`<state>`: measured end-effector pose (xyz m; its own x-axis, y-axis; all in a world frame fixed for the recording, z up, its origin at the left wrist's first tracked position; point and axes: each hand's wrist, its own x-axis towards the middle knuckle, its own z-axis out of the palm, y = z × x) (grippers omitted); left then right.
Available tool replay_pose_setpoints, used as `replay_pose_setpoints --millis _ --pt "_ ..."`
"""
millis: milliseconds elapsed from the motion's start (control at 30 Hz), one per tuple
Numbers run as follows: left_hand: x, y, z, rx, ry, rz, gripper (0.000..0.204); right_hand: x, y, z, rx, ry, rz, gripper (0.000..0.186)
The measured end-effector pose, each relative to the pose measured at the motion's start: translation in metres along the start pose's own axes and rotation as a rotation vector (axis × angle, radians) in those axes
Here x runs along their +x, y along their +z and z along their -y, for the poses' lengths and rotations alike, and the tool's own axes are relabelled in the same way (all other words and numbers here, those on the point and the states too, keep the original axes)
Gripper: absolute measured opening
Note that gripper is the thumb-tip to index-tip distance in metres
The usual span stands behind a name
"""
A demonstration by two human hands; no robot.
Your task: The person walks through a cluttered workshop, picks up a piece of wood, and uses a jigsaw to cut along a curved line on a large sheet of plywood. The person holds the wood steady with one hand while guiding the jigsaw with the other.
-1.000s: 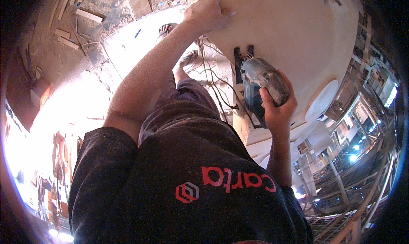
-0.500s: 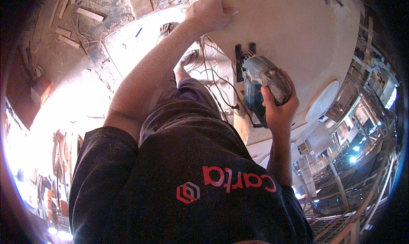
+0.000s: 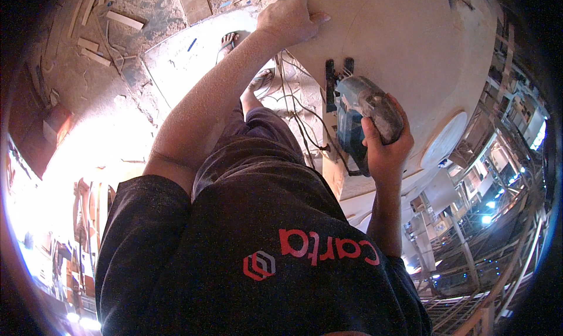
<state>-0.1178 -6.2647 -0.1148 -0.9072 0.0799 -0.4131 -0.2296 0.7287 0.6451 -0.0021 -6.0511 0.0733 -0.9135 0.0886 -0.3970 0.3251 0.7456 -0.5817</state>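
Note:
My right hand [image 3: 388, 139] is wrapped round the body of a dusty, dark blue-green jigsaw [image 3: 355, 110]. The saw's dark base plate [image 3: 331, 90] rests at the near left edge of a large pale wooden board [image 3: 404, 48]. The saw blade is not visible. A faint curved line runs over the board ahead of the tool. Farther off, my left hand [image 3: 287, 20] is closed at the board's left edge, thumb on top; its other fingers are partly hidden. A dark cord [image 3: 300, 122] hangs below the board's left side.
Wood offcuts [image 3: 124, 20] and sawdust lie on the floor at far left. My sandalled feet [image 3: 261, 78] stand near a pale sheet [image 3: 182, 60] on the floor. A pale rounded piece [image 3: 444, 139] sits at the board's right side. Wooden and metal framing [image 3: 469, 230] fills the right.
The jigsaw and my right hand have shifted very slightly to the right. My left hand keeps its place at the board's edge, with barely any shift.

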Motion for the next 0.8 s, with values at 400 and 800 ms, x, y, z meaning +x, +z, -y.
replay_pose_setpoints --millis 400,800 --pt "-0.004 -0.007 -0.002 -0.029 -0.019 0.048 0.065 0.002 0.006 0.005 -0.007 0.022 -0.047 0.055" --pt "-0.001 -0.002 0.001 -0.049 0.003 0.021 0.068 0.004 0.010 0.026 0.133 0.192 -0.079 0.058"
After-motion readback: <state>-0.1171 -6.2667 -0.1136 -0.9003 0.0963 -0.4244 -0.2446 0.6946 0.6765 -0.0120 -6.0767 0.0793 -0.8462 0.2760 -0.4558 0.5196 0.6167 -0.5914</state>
